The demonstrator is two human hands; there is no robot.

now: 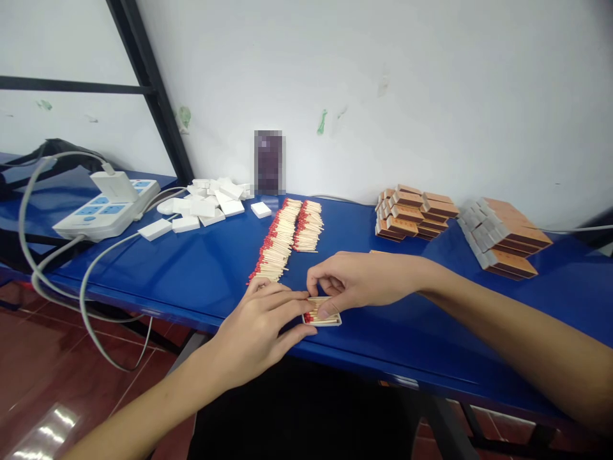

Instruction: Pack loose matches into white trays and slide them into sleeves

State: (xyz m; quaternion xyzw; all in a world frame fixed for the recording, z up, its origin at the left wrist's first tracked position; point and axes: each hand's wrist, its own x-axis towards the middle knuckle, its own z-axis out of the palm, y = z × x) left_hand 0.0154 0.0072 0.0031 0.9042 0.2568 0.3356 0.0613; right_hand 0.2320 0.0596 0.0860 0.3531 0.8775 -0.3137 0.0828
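A small white matchbox tray with red-tipped matches in it lies near the front edge of the blue table. My left hand grips its left end between thumb and fingers. My right hand is over the tray, its thumb on the matches and its curled index finger at the back rim; whether it pinches a match is hidden. Behind my left hand runs a long row of matches, heads to the left, with a shorter row beside it.
White trays are heaped at the back left, near a power strip with looping cables. Two stacks of matchboxes, one nearer the middle and one further right, stand by the wall. A blurred dark rectangle leans there too.
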